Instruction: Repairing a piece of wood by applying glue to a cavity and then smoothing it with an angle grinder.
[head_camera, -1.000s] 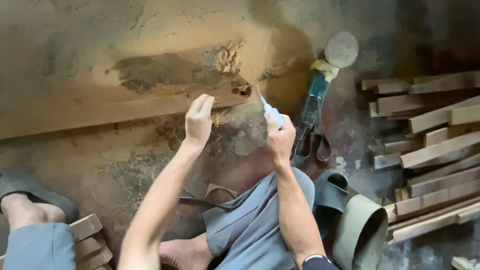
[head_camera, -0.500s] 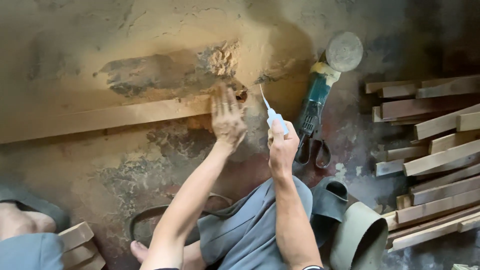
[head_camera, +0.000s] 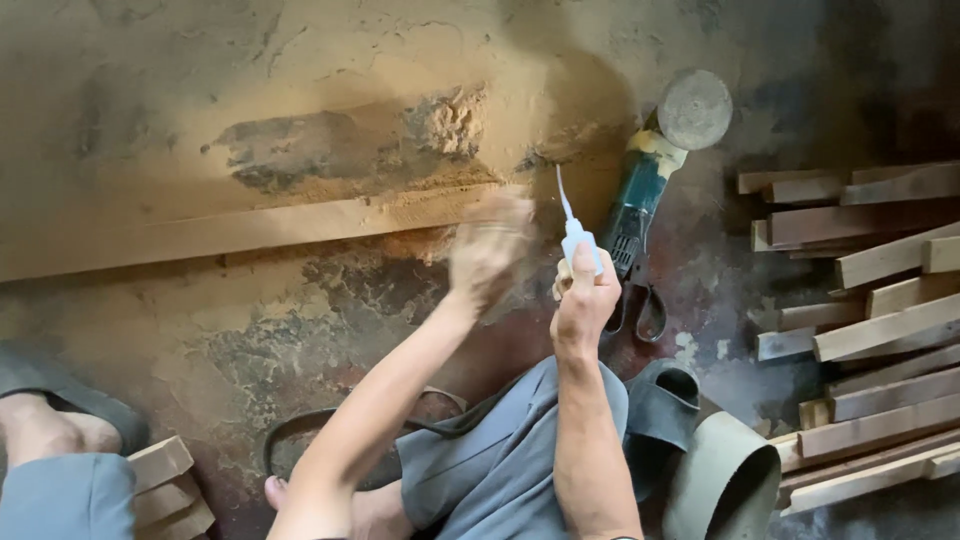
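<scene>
My right hand (head_camera: 585, 300) grips a small white glue bottle (head_camera: 577, 238) with a long thin nozzle pointing up toward the end of a long wooden plank (head_camera: 250, 232) that lies across the dusty floor. My left hand (head_camera: 487, 248) is blurred with motion, fingers apart and holding nothing, hovering over the right end of that plank, next to a heap of sawdust (head_camera: 445, 120).
A green angle grinder (head_camera: 650, 175) with a round disc lies right of the bottle, its cord looped beside it. Cut wooden strips (head_camera: 860, 300) are piled at the right. A sandal (head_camera: 660, 400) and a roll (head_camera: 720, 485) sit lower right; wood blocks (head_camera: 165, 490) and a foot are lower left.
My left hand went up to the plank's end by the sawdust, then drew back down and right, now blurred. My right hand with the bottle stayed almost still.
</scene>
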